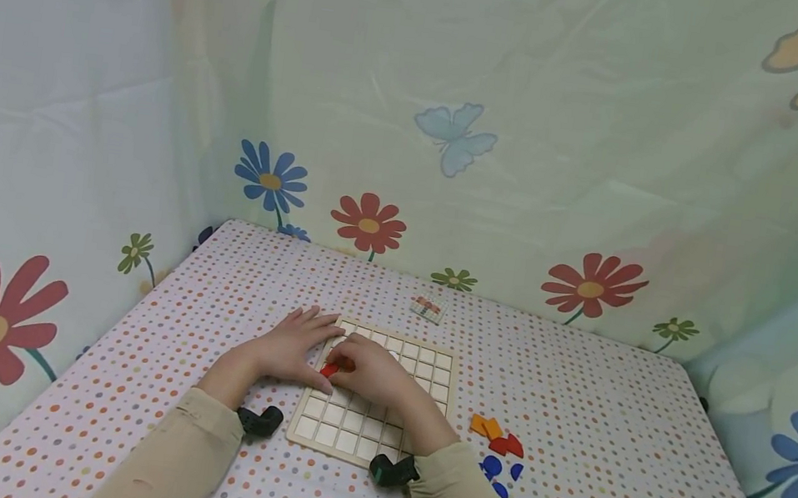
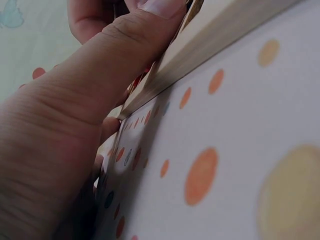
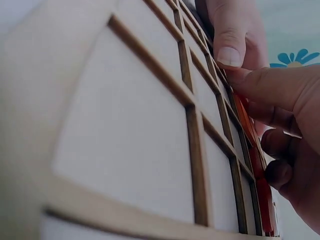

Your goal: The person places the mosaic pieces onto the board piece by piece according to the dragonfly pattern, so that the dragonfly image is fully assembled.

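A wooden grid board [image 1: 346, 442] with pale square cells lies on the table under both hands. My left hand [image 1: 289, 347] rests with spread fingers along the board's left edge, its thumb [image 2: 125, 55] lying on the frame. Over the left part of the grid, my right hand [image 1: 377, 372] pinches a small red piece [image 1: 329, 370] between thumb and fingers, at the board's surface. In the right wrist view, another red piece [image 3: 263, 200] sits in the grid beside the curled fingers. The held piece's full outline is hidden by the fingers.
Right of the board lie orange square pieces [image 1: 486, 426], red quarter-round pieces [image 1: 507, 444] and several blue rounded pieces [image 1: 492, 466]. A small patterned card [image 1: 429, 308] lies behind the board. The dotted tablecloth [image 1: 615, 446] reaches flower-printed curtains [image 1: 530, 174] at the back and sides.
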Motion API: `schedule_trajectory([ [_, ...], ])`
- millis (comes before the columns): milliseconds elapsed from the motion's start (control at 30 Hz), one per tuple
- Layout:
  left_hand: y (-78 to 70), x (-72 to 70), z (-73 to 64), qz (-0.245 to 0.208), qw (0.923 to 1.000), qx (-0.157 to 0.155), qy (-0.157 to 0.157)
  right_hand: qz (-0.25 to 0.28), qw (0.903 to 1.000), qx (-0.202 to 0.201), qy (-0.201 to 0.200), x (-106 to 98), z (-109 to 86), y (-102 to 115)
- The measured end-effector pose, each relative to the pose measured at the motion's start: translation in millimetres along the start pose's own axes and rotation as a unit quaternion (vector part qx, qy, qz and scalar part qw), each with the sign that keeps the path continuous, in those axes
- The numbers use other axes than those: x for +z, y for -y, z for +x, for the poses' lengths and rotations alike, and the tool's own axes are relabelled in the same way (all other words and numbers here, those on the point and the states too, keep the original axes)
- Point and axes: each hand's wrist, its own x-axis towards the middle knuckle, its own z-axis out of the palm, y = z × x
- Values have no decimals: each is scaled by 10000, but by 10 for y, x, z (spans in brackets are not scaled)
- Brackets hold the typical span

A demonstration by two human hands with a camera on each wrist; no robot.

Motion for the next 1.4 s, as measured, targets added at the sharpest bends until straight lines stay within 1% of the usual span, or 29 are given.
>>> schedule_trajectory([
  [133,-13,-5,-2,5,10000,26,-30,-111,9999,58,8,16,0,11],
  [300,-26,-13,-12,-61,10000,69,-39,-26,10000,89,-20,-20,-42,15],
  [400,-27,-7,-7,-95,10000,10,-4,84,9997,193,-94,-80,-91,-21],
  [533,-28,-1,4,-110,9999,-97,7,307,9977,511,-322,-199,-174,-109],
  [633,-22,4,6,-89,9999,-124,-35,463,9942,802,-550,-268,-226,-185],
  [700,-14,8,5,-75,9999,-131,-65,556,9917,987,-606,-284,-248,-231],
  [767,-3,13,4,-64,9998,-156,-62,653,9905,1060,-576,-276,-257,-267],
  [933,24,37,13,-68,9998,-154,-94,786,9914,959,-412,-215,-246,-320],
  [1133,13,61,21,-84,9997,-148,-188,776,9904,1017,-525,-210,-270,-320],
  [1233,-6,56,23,-60,9996,-202,-163,814,9900,1006,-557,-238,-315,-320],
  [1300,-14,51,24,-25,9996,-235,-160,851,9907,931,-514,-253,-349,-328],
  [1400,-22,41,25,27,9995,-274,-157,925,9929,692,-288,-260,-387,-346],
])
